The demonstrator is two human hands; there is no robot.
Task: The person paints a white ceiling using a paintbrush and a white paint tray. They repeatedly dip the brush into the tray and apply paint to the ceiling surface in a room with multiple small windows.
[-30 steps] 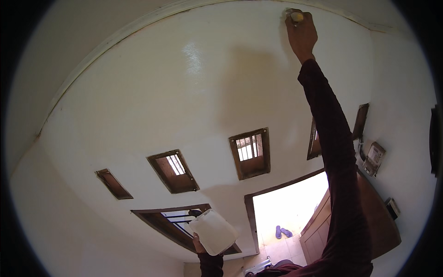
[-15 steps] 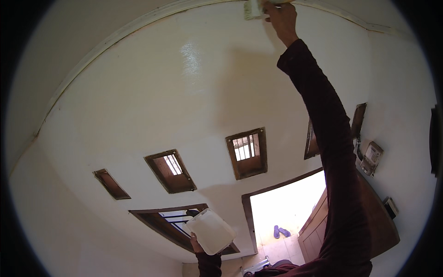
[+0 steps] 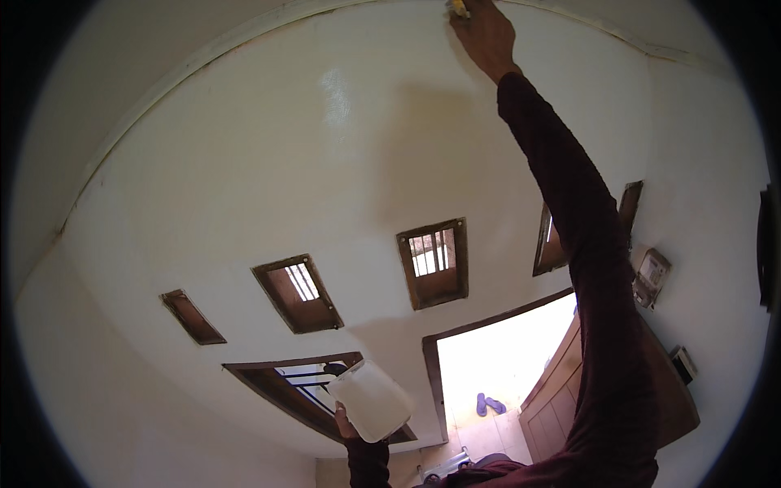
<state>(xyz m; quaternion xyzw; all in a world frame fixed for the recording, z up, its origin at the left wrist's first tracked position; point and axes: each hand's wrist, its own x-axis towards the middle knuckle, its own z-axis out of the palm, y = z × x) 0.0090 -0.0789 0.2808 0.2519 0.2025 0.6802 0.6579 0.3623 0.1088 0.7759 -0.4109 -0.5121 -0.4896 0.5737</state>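
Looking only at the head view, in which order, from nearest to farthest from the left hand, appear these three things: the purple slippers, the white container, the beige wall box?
As they appear from the left hand:
1. White container: held in it.
2. Purple slippers: to its right.
3. Beige wall box: much farther right, and higher.

Two hands [image 3: 486, 39] are showing, with one brush [image 3: 461, 8], one tub [image 3: 373, 403], six windows [image 3: 438, 286], one door [image 3: 553, 419] and two slippers [image 3: 482, 404].

I hold a white, round-cornered container [image 3: 373, 403] low and tilted, and a mostly hidden, yellow-ended brush [image 3: 460, 9] high at the wall [image 3: 244, 163].
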